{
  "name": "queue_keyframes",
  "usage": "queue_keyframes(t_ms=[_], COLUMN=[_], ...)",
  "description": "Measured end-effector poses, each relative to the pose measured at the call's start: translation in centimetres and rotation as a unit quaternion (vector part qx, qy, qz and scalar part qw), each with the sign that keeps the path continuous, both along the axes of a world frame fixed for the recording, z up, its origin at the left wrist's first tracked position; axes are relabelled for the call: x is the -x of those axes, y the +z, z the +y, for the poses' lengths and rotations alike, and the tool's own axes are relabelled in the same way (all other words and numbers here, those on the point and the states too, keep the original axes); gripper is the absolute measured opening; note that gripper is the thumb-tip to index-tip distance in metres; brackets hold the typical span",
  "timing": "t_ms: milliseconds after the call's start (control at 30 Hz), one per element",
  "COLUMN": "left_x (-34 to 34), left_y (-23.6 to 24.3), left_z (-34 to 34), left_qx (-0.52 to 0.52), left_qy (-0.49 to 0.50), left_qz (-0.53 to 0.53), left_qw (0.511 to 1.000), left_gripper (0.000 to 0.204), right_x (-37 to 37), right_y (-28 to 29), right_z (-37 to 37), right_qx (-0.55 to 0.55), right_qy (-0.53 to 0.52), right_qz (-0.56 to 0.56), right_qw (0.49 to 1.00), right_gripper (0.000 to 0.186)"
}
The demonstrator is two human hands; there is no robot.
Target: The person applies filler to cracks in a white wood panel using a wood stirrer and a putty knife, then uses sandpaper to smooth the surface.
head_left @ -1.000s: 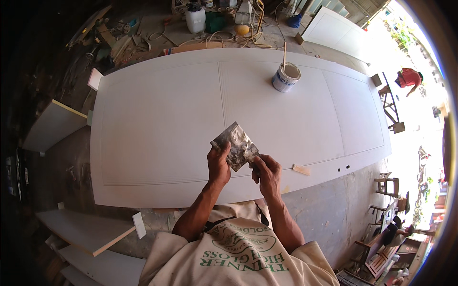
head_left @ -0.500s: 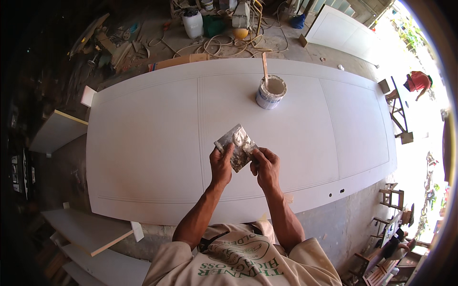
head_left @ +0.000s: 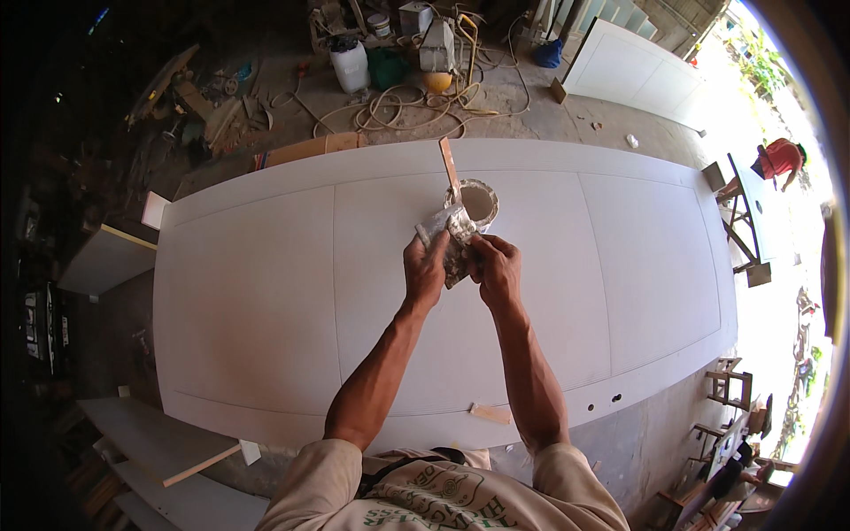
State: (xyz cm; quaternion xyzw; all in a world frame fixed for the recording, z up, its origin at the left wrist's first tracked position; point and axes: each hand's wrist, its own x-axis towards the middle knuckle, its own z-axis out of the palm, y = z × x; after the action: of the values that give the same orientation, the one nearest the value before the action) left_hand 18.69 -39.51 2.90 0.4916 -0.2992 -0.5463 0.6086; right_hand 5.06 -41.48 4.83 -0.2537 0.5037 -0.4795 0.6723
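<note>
Smeared plate [head_left: 455, 257], above panel [head_left: 248, 301], now overlaps tub's [head_left: 495, 210] near side in view, contents within reach; left hand [head_left: 426, 271] grips plate, right hand's [head_left: 498, 267] fingers curl at its edge, hold unclear.

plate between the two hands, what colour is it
The plate is mottled dark grey and silvery, smeared with whitish paste; best in head view.

Smeared plate [head_left: 457, 258] brought up to the can [head_left: 495, 209]
Left grip [head_left: 427, 270] and right grip [head_left: 498, 267] have moved farther across the white door [head_left: 248, 292], taking the plate from well short of the can to partly hiding its near side.
</note>
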Motion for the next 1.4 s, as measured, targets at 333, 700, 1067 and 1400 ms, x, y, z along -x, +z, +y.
queue_keyframes(t_ms=[333,700,1067,1400], left_x=[-0.3,1.9,1.6,-0.9], left_y=[-0.3,3.2,3.1,0.3], left_z=[-2.1,-6.0,-6.7,-7.7], left_qx=[0.014,0.036,0.050,0.034], left_qy=[-0.008,0.014,0.026,0.086], left_qz=[-0.170,-0.424,-0.390,-0.262], left_qw=[0.985,0.905,0.919,0.961], left_gripper=[0.026,0.023,0.027,0.029], right_x=[2.2,-1.5,0.5,2.3], right_y=[-1.6,0.4,-0.8,1.0], right_z=[-7.6,-6.4,-3.4,0.1], right_qx=[0.074,0.237,0.313,0.411], right_qy=[0.036,0.048,-0.005,-0.001], right_qz=[0.102,0.526,0.501,0.567], right_qw=[0.991,0.815,0.806,0.714], right_gripper=[0.025,0.018,0.023,0.020])
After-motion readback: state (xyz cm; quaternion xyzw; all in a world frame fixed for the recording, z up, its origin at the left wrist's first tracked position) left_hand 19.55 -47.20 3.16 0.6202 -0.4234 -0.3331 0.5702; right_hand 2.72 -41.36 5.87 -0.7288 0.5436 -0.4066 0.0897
